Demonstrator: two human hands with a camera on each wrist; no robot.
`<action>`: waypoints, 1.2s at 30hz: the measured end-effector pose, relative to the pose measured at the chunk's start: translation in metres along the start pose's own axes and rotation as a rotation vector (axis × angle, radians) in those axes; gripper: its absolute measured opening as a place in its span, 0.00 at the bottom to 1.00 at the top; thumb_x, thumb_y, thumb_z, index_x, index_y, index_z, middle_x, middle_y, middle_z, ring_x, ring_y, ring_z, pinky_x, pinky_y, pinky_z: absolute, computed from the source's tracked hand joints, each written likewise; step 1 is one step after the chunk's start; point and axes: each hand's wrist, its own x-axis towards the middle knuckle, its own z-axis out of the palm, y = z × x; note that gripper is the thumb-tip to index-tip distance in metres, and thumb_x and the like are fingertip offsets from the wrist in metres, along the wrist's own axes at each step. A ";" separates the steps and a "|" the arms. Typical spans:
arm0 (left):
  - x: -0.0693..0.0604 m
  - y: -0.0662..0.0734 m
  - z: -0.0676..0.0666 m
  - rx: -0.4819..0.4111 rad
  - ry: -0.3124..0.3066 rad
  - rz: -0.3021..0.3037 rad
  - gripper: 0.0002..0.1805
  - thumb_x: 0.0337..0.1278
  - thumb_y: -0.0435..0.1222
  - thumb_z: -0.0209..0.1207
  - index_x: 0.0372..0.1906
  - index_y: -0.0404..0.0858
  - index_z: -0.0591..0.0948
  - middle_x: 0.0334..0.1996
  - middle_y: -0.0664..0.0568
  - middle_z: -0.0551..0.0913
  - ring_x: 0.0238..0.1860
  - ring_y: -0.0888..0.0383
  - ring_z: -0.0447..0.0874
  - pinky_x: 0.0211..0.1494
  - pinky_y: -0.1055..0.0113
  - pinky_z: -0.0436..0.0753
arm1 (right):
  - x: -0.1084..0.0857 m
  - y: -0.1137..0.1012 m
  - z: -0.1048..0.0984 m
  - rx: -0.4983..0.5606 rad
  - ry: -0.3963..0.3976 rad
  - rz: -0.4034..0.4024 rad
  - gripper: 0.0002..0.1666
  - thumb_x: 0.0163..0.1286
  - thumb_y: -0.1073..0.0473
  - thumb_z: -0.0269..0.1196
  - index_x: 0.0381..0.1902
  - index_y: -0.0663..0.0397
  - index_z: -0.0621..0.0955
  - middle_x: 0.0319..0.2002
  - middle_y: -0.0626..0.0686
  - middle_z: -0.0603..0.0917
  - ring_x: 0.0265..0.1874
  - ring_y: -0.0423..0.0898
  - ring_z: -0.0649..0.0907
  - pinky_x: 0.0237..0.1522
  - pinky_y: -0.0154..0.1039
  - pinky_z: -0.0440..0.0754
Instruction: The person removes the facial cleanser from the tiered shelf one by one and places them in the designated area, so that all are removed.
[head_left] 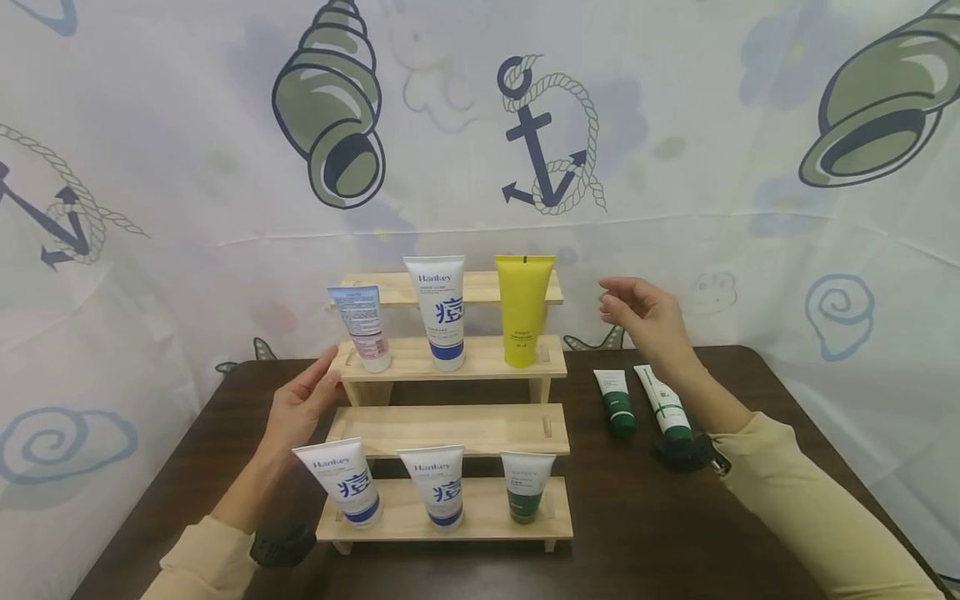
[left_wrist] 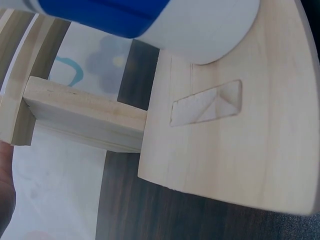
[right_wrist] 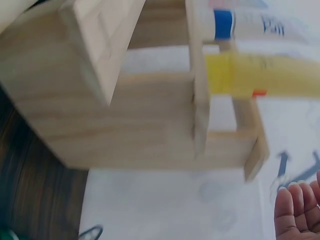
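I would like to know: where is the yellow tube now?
In the head view, the yellow tube stands on the wooden rack, second shelf from the top, towards the right end, right of a tall white tube.

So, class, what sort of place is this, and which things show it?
Probably a makeshift tabletop display set up indoors: a stepped wooden rack bearing squeeze tubes, a dark table, and a sea-patterned cloth backdrop behind.
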 end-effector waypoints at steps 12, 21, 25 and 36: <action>0.000 0.000 0.002 0.005 0.004 -0.013 0.32 0.65 0.47 0.52 0.71 0.42 0.61 0.68 0.38 0.61 0.48 0.78 0.77 0.51 0.83 0.75 | 0.005 -0.018 0.030 0.109 -0.021 -0.065 0.19 0.68 0.63 0.59 0.54 0.68 0.75 0.41 0.46 0.81 0.38 0.37 0.82 0.43 0.30 0.83; 0.002 0.001 0.003 -0.008 0.005 0.002 0.32 0.66 0.46 0.52 0.71 0.41 0.61 0.68 0.38 0.61 0.48 0.78 0.77 0.52 0.82 0.75 | 0.010 -0.026 0.039 0.127 -0.015 -0.084 0.21 0.66 0.64 0.61 0.56 0.66 0.74 0.38 0.50 0.78 0.40 0.40 0.80 0.46 0.31 0.83; 0.002 0.001 0.003 0.002 0.007 0.002 0.32 0.66 0.46 0.52 0.71 0.41 0.61 0.68 0.38 0.61 0.48 0.78 0.77 0.54 0.78 0.74 | 0.013 -0.029 0.043 0.154 -0.016 -0.062 0.22 0.64 0.68 0.61 0.56 0.67 0.74 0.42 0.56 0.79 0.41 0.39 0.80 0.47 0.30 0.82; 0.003 0.000 0.002 0.012 0.001 -0.020 0.32 0.65 0.48 0.52 0.71 0.43 0.61 0.69 0.42 0.61 0.53 0.75 0.75 0.59 0.68 0.71 | 0.016 -0.033 0.049 0.111 -0.018 -0.041 0.25 0.62 0.69 0.63 0.57 0.65 0.73 0.48 0.61 0.79 0.44 0.38 0.79 0.49 0.29 0.80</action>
